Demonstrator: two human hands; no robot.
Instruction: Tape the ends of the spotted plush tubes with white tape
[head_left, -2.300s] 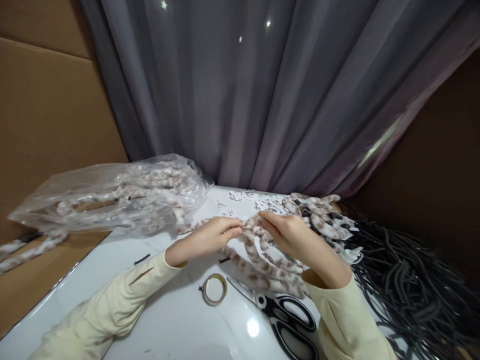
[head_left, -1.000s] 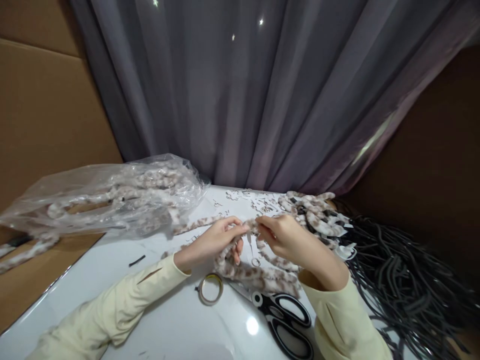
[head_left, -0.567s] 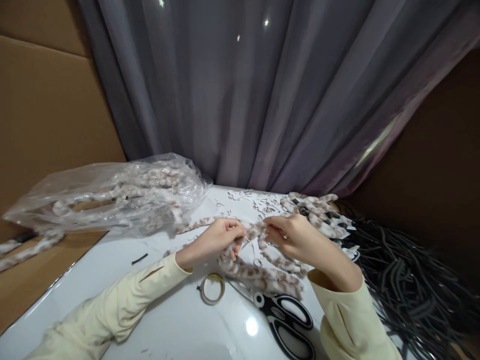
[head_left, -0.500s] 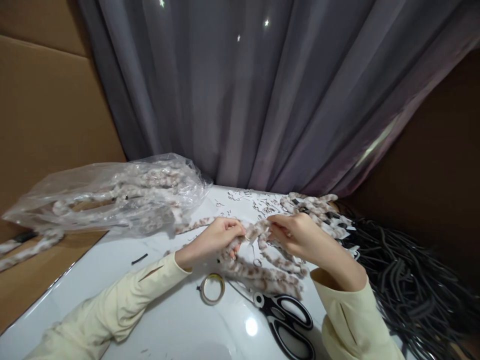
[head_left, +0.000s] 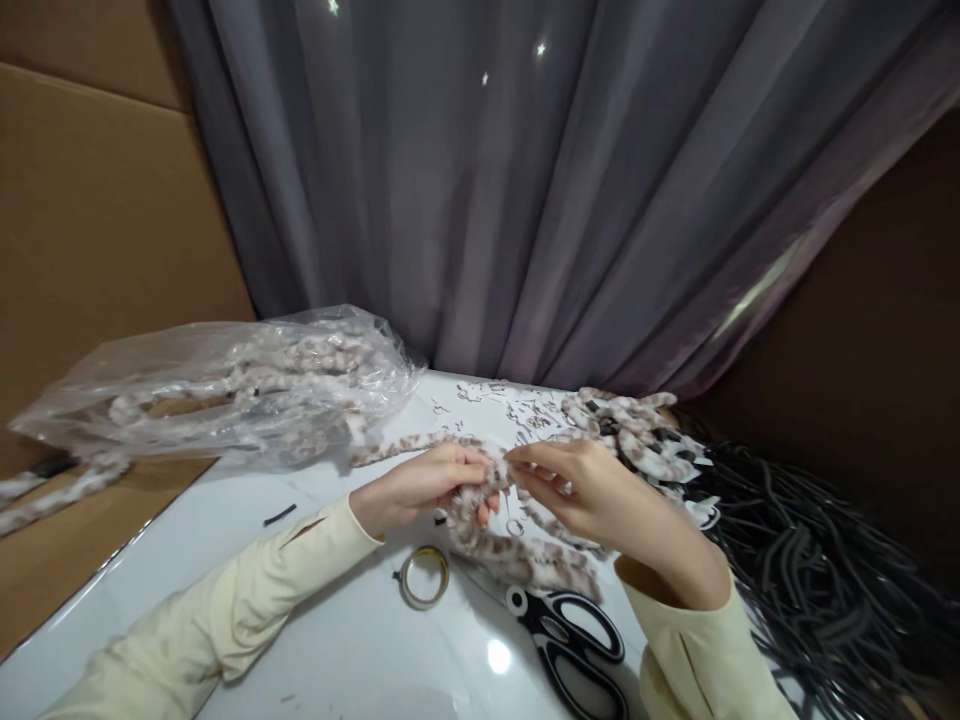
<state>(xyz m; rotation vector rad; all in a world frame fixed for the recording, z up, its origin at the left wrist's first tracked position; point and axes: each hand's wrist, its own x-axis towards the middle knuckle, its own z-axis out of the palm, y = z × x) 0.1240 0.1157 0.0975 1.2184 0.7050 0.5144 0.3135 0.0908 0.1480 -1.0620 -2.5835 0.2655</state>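
Note:
Fingers of my left hand [head_left: 439, 480] are wrapped round a fluffy white-and-brown strip [head_left: 517, 558], which curves down from the hand and lies on the white table [head_left: 360, 640]. My right hand [head_left: 574, 485] pinches at the same strip just right of the left fingers; its fingertips are close together and partly hidden by the fluff. Below the strip rest black-and-white scissors [head_left: 574, 640], with a roll of tape [head_left: 424, 578] to their left. A small metal ring [head_left: 514, 527] shows under the hands.
At the left lies a clear plastic bag [head_left: 225, 390] of fluffy strips. Small metal pieces [head_left: 529, 410] are scattered at the back, beside a pile of fluffy strips [head_left: 637, 425]. Black cords [head_left: 817, 570] heap up at the right. A grey curtain [head_left: 450, 200] hangs behind.
My right hand has moved left, closer to my left hand. The stretch of strip between them is shorter and bunched, and my left hand has turned slightly around it.

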